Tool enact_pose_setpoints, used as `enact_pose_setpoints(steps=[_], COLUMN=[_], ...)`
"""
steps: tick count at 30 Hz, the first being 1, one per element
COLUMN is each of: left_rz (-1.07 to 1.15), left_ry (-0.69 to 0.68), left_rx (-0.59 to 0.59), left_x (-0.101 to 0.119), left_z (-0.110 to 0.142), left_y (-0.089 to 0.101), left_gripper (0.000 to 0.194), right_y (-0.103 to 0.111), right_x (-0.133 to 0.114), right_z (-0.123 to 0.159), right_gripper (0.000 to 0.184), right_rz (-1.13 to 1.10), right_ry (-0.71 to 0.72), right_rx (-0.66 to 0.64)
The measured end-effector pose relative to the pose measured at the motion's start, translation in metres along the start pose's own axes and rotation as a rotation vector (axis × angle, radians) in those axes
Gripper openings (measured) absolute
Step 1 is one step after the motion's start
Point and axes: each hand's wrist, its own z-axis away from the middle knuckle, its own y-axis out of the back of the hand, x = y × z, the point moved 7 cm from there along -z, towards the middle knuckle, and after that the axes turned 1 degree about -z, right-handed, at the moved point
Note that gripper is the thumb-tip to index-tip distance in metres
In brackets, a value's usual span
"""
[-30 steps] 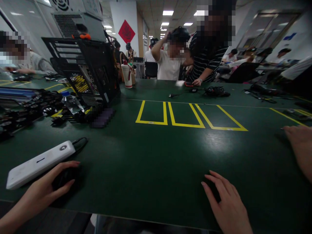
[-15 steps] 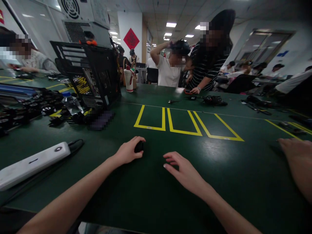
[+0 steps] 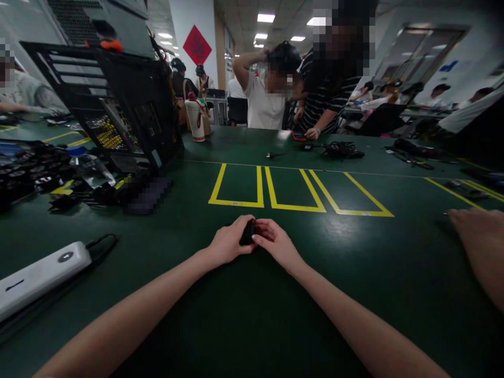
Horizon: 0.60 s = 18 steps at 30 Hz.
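Observation:
My left hand (image 3: 226, 243) is wrapped round a small, dark, blocky object (image 3: 248, 233) just above the green table, in front of the yellow tape outlines. What kind of thing it is, I cannot make out. From the other side my right hand (image 3: 280, 245) meets it, thumb and fingertips closed at its right edge. The fingers of both hands hide much of its shape.
At left lie a white power strip (image 3: 43, 278) with a cable and a water bottle (image 3: 92, 170) by a black computer case (image 3: 145, 121). A paper cup (image 3: 197, 119) and cables (image 3: 342, 150) are farther back. Another person's hand (image 3: 478, 236) rests at right.
My left hand has carried the dark object to the right. My right hand has moved up and left, closing the gap, and now touches it. The view has shifted slightly.

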Motion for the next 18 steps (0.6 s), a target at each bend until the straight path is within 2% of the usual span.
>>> enact_pose_setpoints(steps=[8, 18], left_rz=[0.073, -0.041], left_ry=[-0.07, -0.224], left_rx=[-0.088, -0.052], left_x=[0.006, -0.001], left_z=[0.009, 0.007], left_y=[0.005, 0.0], left_gripper=[0.06, 0.069], right_y=[-0.004, -0.003], right_x=[-0.008, -0.013], right_z=[0.007, 0.008], right_gripper=[0.027, 0.035], right_rz=[-0.02, 0.11], right_ry=[0.053, 0.248], right_rx=[-0.076, -0.09])
